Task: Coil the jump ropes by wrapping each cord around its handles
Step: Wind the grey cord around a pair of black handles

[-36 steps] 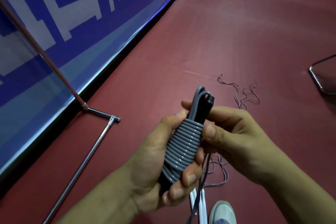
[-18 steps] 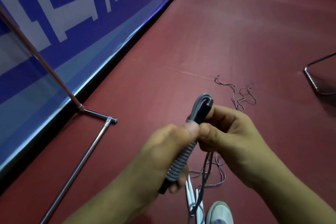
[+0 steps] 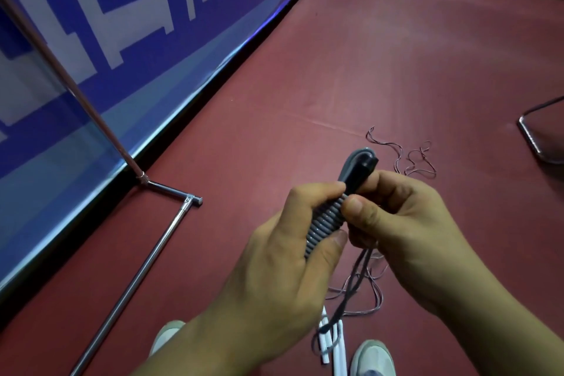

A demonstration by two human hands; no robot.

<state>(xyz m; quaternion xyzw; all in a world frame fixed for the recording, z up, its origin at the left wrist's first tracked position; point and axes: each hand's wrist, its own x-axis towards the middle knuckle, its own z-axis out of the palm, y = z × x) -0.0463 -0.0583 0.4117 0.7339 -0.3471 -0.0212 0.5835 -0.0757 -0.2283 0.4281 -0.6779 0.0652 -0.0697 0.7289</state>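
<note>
Head view: my left hand (image 3: 274, 259) has its grip clamped around the handles (image 3: 366, 162), held above the floor. The grey cord (image 3: 325, 220) is coiled on them, and my right hand (image 3: 406, 223) pinches it near the top. I judge the wrapping almost finished; next the hanging loose end (image 3: 351, 293) needs tucking.

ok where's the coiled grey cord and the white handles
coiled grey cord (image 3: 325, 220): head view, middle of the wraps
white handles (image 3: 340, 357): head view, lower part of one shaft
</note>
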